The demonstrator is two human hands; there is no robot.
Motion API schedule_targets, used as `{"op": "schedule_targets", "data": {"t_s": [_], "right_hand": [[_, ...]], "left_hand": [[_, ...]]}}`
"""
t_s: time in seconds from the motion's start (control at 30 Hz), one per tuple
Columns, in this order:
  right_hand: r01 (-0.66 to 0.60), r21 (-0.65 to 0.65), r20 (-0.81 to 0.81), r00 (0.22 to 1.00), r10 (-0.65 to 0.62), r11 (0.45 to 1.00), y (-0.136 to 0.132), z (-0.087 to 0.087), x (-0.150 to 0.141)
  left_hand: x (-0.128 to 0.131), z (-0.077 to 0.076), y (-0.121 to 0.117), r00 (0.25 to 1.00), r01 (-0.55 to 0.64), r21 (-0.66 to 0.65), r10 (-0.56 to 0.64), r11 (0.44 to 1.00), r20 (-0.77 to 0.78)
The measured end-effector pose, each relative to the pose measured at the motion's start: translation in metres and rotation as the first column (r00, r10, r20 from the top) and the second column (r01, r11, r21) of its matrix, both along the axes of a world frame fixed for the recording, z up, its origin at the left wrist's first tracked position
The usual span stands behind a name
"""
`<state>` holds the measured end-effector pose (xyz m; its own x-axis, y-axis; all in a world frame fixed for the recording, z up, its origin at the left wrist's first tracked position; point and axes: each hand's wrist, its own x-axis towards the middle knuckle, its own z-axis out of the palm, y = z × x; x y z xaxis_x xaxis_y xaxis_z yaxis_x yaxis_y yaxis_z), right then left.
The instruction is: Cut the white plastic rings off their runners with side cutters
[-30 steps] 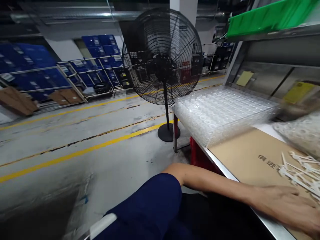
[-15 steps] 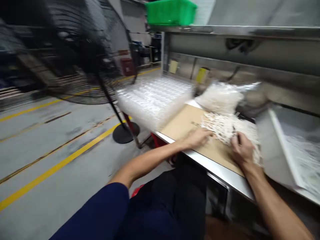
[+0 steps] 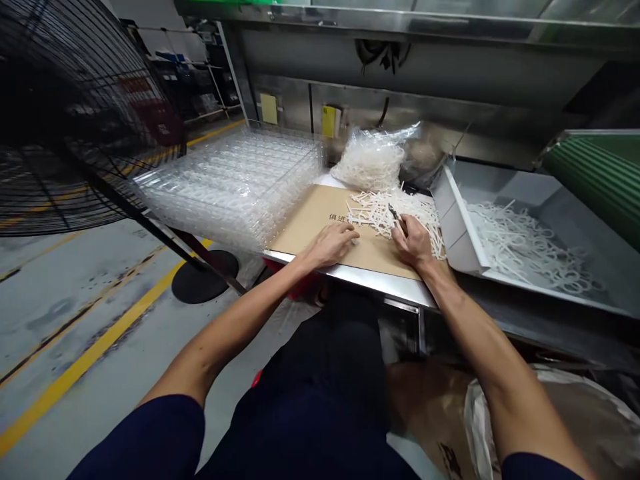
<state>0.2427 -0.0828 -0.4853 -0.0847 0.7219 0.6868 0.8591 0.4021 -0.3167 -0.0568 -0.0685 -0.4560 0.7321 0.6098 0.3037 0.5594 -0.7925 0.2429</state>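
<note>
My right hand (image 3: 414,241) is closed around a small pair of cutting pliers (image 3: 393,212), whose dark jaws point up and left over a loose pile of white plastic pieces (image 3: 373,210). To its left, my left hand (image 3: 333,244) rests palm down at the front of a brown cardboard sheet (image 3: 305,227). Its fingers are bent and drawn together, with a tiny pale bit showing by the fingertips; what they hold is mostly hidden. Printed characters on the cardboard show just beyond the left hand.
Stacked clear plastic trays (image 3: 225,180) overhang the table's left end. Behind the pile sits a clear bag of white pieces (image 3: 373,160). A white bin (image 3: 467,220) with white loops stands right, beside a green ribbed belt (image 3: 595,180). A black fan (image 3: 75,133) stands left.
The view has swung to the right, bringing the bin and green belt further in. My left hand has drawn back from the pile; my right hand still grips the pliers beside it.
</note>
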Motion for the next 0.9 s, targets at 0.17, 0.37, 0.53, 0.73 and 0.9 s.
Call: {"op": "schedule_targets", "data": {"t_s": [0.17,0.37,0.53,0.73,0.9], "right_hand": [[0.021,-0.006,0.029,0.999,-0.021,1.000,0.002,0.000,-0.004],[0.055,-0.034,0.069,0.996,-0.053,0.998,0.000,0.005,-0.007],[0.057,-0.066,0.060,0.997,-0.053,0.996,-0.002,0.010,-0.013],[0.034,-0.093,0.049,0.998,-0.029,0.995,-0.005,0.014,-0.016],[0.025,-0.114,0.049,0.999,-0.020,0.993,-0.004,0.015,-0.015]], "left_hand": [[-0.015,0.001,-0.002,1.000,-0.005,0.002,0.005,1.000,-0.024],[-0.020,-0.001,-0.007,1.000,0.000,0.003,0.000,1.000,-0.024],[-0.022,0.008,-0.021,1.000,-0.009,0.011,0.009,1.000,-0.021],[-0.015,0.041,-0.019,0.994,0.001,0.039,-0.005,0.999,0.110],[-0.005,0.047,0.005,0.896,-0.109,-0.257,0.207,0.960,0.394]]}}
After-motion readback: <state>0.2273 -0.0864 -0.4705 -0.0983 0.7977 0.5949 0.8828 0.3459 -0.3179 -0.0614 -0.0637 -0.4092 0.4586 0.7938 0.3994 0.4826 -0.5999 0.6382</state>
